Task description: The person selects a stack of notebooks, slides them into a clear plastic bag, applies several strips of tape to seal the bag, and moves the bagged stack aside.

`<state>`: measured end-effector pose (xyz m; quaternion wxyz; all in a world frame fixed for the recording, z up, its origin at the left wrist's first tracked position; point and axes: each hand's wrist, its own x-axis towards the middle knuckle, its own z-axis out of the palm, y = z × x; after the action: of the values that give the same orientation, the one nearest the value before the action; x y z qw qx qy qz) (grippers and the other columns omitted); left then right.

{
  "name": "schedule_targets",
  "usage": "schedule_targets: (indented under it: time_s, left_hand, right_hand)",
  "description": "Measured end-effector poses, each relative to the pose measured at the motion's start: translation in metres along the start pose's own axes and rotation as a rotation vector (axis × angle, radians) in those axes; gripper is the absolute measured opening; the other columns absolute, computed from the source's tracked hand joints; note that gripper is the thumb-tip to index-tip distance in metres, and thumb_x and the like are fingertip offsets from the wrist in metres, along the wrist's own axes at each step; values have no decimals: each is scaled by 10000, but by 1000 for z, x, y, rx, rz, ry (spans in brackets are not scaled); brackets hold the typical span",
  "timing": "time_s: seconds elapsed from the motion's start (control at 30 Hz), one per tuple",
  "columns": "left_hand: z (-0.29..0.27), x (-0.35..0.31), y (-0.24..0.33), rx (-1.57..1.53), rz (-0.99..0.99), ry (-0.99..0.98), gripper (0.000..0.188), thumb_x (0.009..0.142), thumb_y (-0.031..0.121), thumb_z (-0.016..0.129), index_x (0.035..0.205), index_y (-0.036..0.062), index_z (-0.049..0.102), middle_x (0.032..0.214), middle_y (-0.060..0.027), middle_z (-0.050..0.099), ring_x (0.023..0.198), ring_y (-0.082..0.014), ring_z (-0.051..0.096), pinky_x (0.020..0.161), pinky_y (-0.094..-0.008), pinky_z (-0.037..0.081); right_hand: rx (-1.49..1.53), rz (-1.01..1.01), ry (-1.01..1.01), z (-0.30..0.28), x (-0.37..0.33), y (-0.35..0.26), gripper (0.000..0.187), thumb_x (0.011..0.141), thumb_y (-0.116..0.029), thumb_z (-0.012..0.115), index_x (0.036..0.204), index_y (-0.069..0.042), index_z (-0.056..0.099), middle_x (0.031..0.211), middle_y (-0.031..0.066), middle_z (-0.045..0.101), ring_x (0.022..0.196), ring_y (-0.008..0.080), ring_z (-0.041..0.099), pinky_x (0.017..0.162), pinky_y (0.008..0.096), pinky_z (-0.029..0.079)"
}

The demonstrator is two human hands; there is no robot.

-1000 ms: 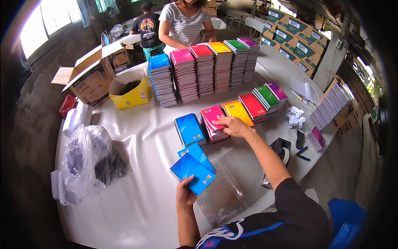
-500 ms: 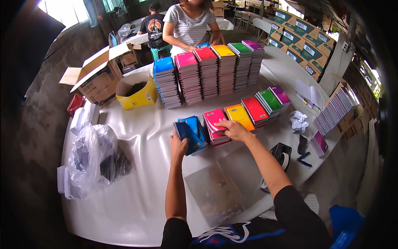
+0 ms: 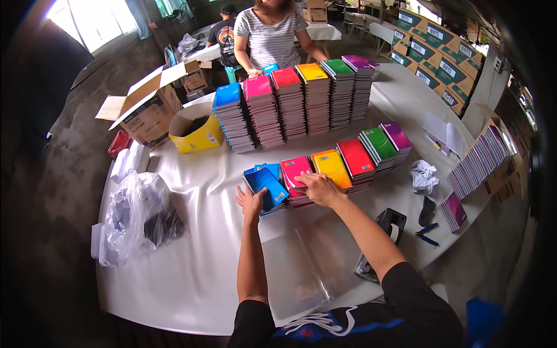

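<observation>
My left hand (image 3: 250,202) is open at the left side of a short stack of blue spiral notebooks. Its fingers are spread, and the thumb touches the top blue notebook (image 3: 268,188), which lies askew on the others. My right hand (image 3: 322,189) reaches over the front of the pink notebook stack (image 3: 295,170), fingers stretched out, fingertips on the top pink cover. Beside it is a yellow notebook stack (image 3: 332,166), its near edge partly covered by the hand. Red (image 3: 355,155), green (image 3: 378,142) and purple (image 3: 396,136) stacks continue the row to the right.
Taller notebook stacks (image 3: 313,95) stand behind; a co-worker (image 3: 270,40) is beyond them. Left are a yellow bin (image 3: 197,139), a cardboard box (image 3: 148,113) and plastic bags (image 3: 130,214). A tape dispenser (image 3: 390,223), blue pliers (image 3: 428,235) and crumpled paper (image 3: 423,176) lie right. Clear plastic sheeting (image 3: 296,267) lies nearest me.
The top blue notebook has come down onto its stack, and my left hand has loosened with its fingers spreading. My right hand stays at the pink stack. The view has shifted slightly.
</observation>
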<state>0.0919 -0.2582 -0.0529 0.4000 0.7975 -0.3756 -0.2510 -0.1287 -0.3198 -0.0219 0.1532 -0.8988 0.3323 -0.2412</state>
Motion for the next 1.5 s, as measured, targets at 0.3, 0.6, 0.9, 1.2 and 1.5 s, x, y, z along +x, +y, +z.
schedule_targets:
  time_s: [0.3,0.6,0.9,1.2,1.5]
  left_hand:
    - [-53,-38,49,-859,139,-54,346,871,106,574,1201,42,493,1045,-58,590,905,-153,561,837,-303,458]
    - [-68,-75,41,-1102,-80,-159,404,843,156,613,1196,24,466,1065,-113,576,919,-208,599,792,-365,534]
    - [-61,-92,27,-1234,-200,-254,437,807,177,640,1175,39,448,980,-86,565,859,-190,613,718,-345,567]
    - [-49,-98,19,-1497,-216,-516,603,878,458,552,1324,82,400,1237,-128,532,1100,-252,555,924,-408,483]
    - [-8,-126,14,-1412,-185,-564,489,805,14,627,1233,74,397,1079,-111,587,939,-215,618,764,-352,553]
  right_hand:
    - [-102,-80,-44,4,2,9,337,824,-98,544,1157,-48,555,1163,231,573,1081,378,559,928,444,451]
    - [-163,-67,-105,-8,3,-1,385,786,-87,573,1171,-68,560,1183,216,571,1072,359,570,917,449,461]
    - [-243,-122,232,-10,5,-4,316,823,-144,604,1131,-70,594,1006,164,657,848,306,659,721,406,542]
    - [-407,-498,462,-98,-3,-92,356,831,-123,548,1185,-113,588,1068,105,647,933,225,654,713,342,516]
    - [-393,-502,199,-30,-82,-88,376,685,-195,669,1052,-114,665,1054,106,640,919,213,628,653,317,481]
